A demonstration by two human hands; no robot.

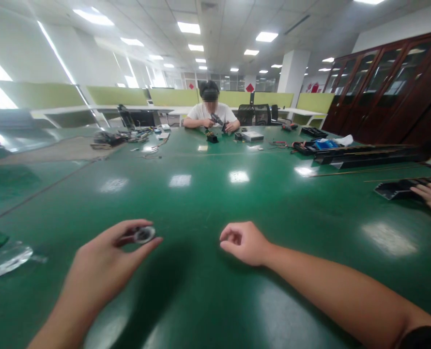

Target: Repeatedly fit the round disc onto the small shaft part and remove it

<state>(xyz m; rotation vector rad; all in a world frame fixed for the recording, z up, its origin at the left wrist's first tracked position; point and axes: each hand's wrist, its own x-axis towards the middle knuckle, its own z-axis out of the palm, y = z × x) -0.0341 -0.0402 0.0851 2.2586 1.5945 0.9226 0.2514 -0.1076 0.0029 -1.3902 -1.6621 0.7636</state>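
Left hand (104, 259) pinches a round part (145, 235) between thumb and fingers over the green table (193, 208), glossy under ceiling lights (189, 27); the right hand (246, 244) curls apart from it (around anything, I cannot tell). Across sits a person (211, 114), before lime partitions (117, 95); dark cabinets (386, 85) stand right

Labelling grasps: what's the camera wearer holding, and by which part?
Left hand: small round object, apparently by its rim, between thumb and fingers. Right hand: curled, nothing visible in it.
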